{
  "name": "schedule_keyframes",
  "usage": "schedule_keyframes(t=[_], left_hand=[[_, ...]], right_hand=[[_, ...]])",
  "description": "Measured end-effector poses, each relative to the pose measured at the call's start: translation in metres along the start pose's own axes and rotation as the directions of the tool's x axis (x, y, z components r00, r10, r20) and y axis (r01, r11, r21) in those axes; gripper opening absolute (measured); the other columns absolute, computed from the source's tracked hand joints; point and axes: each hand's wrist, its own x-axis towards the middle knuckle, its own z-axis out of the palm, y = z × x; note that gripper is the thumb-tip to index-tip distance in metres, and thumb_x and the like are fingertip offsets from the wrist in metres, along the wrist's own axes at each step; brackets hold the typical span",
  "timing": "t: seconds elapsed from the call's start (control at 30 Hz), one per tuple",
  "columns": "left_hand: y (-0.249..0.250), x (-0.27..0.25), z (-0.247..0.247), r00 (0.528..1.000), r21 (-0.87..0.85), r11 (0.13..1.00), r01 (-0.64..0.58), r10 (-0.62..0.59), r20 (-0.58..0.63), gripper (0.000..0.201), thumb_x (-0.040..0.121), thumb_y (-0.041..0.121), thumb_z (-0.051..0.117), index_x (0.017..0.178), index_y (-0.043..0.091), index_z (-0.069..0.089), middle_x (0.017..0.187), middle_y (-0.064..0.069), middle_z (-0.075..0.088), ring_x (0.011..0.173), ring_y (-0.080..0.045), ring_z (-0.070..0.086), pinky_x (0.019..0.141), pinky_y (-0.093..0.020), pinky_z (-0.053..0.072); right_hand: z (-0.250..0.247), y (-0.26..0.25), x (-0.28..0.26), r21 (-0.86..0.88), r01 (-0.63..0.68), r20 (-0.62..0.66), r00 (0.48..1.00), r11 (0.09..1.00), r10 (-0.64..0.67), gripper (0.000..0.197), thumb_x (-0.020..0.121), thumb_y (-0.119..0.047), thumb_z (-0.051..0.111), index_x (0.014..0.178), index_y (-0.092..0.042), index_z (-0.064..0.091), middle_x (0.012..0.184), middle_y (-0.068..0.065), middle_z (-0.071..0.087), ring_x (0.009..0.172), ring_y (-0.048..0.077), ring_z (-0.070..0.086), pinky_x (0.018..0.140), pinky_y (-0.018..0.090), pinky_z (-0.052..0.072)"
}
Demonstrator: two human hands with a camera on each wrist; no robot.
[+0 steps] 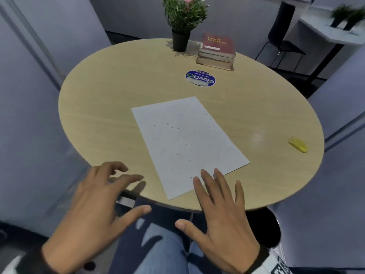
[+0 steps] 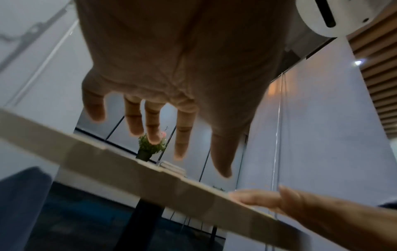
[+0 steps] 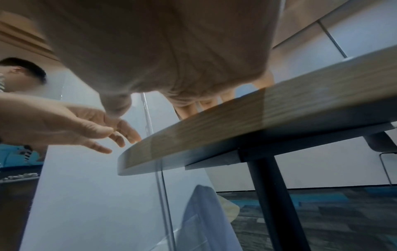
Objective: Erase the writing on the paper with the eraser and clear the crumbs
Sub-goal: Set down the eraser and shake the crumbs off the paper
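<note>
A white sheet of paper (image 1: 187, 143) lies skewed on the round wooden table (image 1: 110, 107), sprinkled with small dark eraser crumbs (image 1: 178, 135); I see no clear writing on it. A yellow eraser (image 1: 298, 144) rests far to the right near the table's rim. My left hand (image 1: 102, 196) hovers over the near table edge, left of the paper, fingers spread and empty. My right hand (image 1: 219, 202) is flat with straight fingers, its fingertips (image 1: 204, 173) over the paper's near corner. In the left wrist view the left hand (image 2: 163, 105) hangs above the table edge (image 2: 120, 168).
A potted plant (image 1: 182, 22) and a stack of books (image 1: 217, 51) stand at the table's far side, with a round blue sticker (image 1: 200, 78) in front of them. A black chair (image 1: 282, 34) stands behind. My jeans-clad legs (image 1: 162, 244) are under the near edge.
</note>
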Motion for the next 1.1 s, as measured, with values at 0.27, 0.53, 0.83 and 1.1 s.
schedule_keyframes(t=[0.27,0.53,0.83,1.1], left_hand=[[0.002,0.005,0.010,0.809,-0.585,0.659,0.473,-0.588,-0.008,0.143,0.051,0.060,0.075,0.156,0.026,-0.015,0.162,0.000,-0.013,0.150,-0.014,-0.005,0.121,-0.043,0.009],[0.046,0.027,0.066,0.747,-0.696,0.569,0.438,-0.661,-0.071,0.136,0.057,0.066,0.073,0.150,0.040,-0.022,0.160,-0.004,-0.030,0.151,-0.021,-0.018,0.123,-0.048,-0.001],[0.042,0.022,0.061,0.823,-0.639,0.634,0.435,-0.567,-0.002,0.166,0.027,0.077,0.071,0.149,0.031,-0.031,0.150,0.022,-0.036,0.150,-0.010,-0.015,0.122,-0.048,0.014],[0.042,0.022,0.062,0.832,-0.640,0.640,0.425,-0.556,-0.004,0.170,0.033,0.061,0.091,0.150,0.027,-0.029,0.153,0.013,-0.037,0.140,0.006,-0.012,0.123,-0.045,0.014]], right_hand=[[-0.031,-0.007,0.007,0.307,-0.013,-0.139,0.989,0.952,0.058,0.089,0.072,-0.086,-0.006,0.148,-0.040,-0.005,0.155,-0.024,-0.013,0.140,-0.003,-0.022,0.117,0.050,-0.007],[-0.019,-0.063,0.036,0.479,0.313,0.047,0.924,0.821,-0.379,0.101,0.066,-0.081,0.013,0.148,-0.030,-0.015,0.157,-0.018,-0.011,0.143,-0.001,-0.014,0.117,0.044,-0.011],[-0.028,0.016,0.043,0.252,0.060,-0.052,0.997,0.966,-0.049,0.109,0.055,-0.090,-0.020,0.148,-0.033,-0.014,0.153,-0.023,-0.018,0.141,-0.001,-0.022,0.117,0.048,-0.007],[-0.016,0.023,0.049,0.224,0.065,0.044,0.996,0.972,-0.077,0.103,0.055,-0.089,-0.019,0.142,-0.033,-0.026,0.151,-0.019,-0.023,0.140,-0.001,-0.022,0.117,0.046,-0.006]])
